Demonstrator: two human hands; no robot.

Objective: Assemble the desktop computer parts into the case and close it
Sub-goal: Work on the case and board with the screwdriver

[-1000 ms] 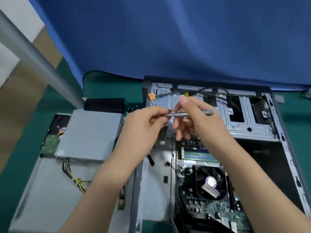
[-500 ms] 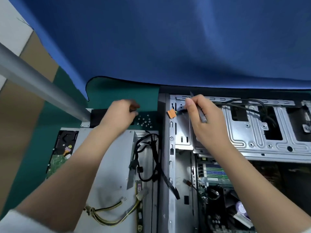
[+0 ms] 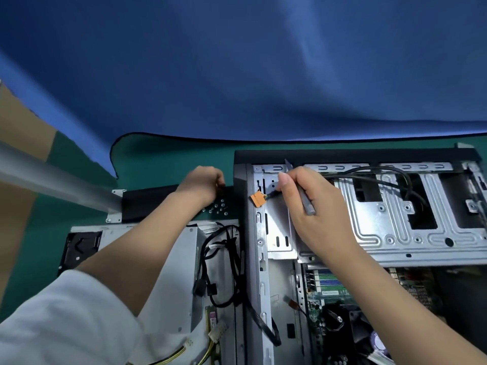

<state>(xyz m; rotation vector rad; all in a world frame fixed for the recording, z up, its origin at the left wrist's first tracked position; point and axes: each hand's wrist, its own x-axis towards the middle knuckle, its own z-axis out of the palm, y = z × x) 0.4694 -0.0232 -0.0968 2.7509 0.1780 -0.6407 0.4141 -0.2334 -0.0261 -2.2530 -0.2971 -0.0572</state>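
Since a second ago my two hands have parted: then both held the screwdriver (image 3: 303,191) above the computer case (image 3: 247,233), and now only my right hand (image 3: 313,206) has it, while my left hand (image 3: 201,184) has gone out past the case's left wall. Compared with half a second ago, little has changed.

My right fingers (image 3: 284,181) are wrapped round the grey screwdriver, which slants across my palm with its tip up at the case's far left corner, against the black front edge. Just left of those fingers, an orange connector (image 3: 257,200) on a black cable (image 3: 369,171) hangs over the drive cage (image 3: 395,233), touching or nearly touching my fingertips.

My left fingers are curled down over the green tabletop (image 3: 163,159), just beyond a cluster of small screws (image 3: 218,208) left of the case. I cannot tell whether they pinch anything.

Open room is narrow left of the case: the power supply (image 3: 184,259), with its black cables (image 3: 226,272) bunched against the case wall, lies alongside, and a hard drive (image 3: 81,246) sits beyond that. Inside the case, nearer me than the drive cage, the motherboard (image 3: 332,291) lies exposed.
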